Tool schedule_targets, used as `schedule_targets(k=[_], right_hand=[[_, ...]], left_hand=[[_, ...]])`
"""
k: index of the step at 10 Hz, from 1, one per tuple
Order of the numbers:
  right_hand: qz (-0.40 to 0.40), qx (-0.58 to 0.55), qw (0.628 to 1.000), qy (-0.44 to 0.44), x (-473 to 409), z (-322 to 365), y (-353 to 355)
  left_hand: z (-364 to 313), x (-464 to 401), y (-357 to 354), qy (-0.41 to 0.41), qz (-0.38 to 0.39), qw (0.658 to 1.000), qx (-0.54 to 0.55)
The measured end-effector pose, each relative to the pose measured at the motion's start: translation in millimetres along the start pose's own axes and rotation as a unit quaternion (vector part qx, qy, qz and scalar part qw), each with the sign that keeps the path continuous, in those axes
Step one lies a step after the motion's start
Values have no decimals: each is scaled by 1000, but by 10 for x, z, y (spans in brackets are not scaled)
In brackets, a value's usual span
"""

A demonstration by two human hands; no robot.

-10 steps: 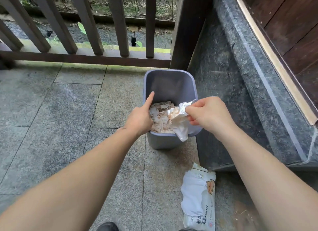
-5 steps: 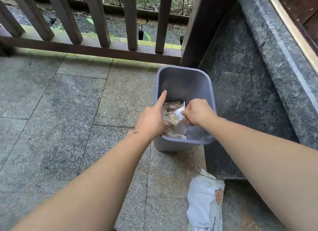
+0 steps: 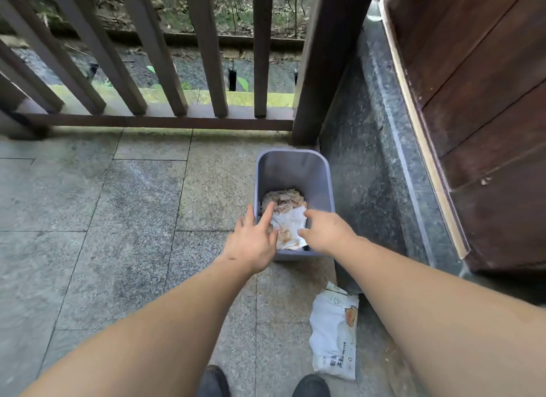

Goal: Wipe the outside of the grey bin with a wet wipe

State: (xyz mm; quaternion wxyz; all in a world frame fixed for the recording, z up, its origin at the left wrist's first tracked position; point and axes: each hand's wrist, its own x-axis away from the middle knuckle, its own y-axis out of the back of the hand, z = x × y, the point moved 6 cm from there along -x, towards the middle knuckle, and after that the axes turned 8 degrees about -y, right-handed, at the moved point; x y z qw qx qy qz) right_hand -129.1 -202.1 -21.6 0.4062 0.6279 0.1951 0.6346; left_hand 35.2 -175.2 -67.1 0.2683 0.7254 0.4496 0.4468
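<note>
The grey bin (image 3: pixel 292 169) stands upright on the stone floor beside a dark post. Inside it lie crumpled, brown-stained papers (image 3: pixel 285 200). On top of them rests a white wet wipe (image 3: pixel 288 228) with brown stains. My left hand (image 3: pixel 251 243) hovers over the bin's near left rim with its fingers spread, one finger pointing inside and one outside the wall. My right hand (image 3: pixel 328 231) is at the near right rim, thumb and forefinger apart next to the wipe's edge, not pinching it.
A white wet wipe pack (image 3: pixel 334 337) lies on the floor at the near right. A polished stone step (image 3: pixel 369 189) and a wooden door (image 3: pixel 478 116) rise on the right. A dark wooden railing (image 3: pixel 153 119) closes the far side. My shoes (image 3: pixel 310 385) show at the bottom edge.
My right hand carried the wipe from the bin's near rim down inside and let it go. My left hand loosened from the rim and spread its fingers. The view pulled back from the bin.
</note>
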Motion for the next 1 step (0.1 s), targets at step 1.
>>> schedule_targets(k=[1], right_hand=[[29,15,999,-24,401,-40,196]], left_hand=[[-370,263,326,-23,43,998,-37]])
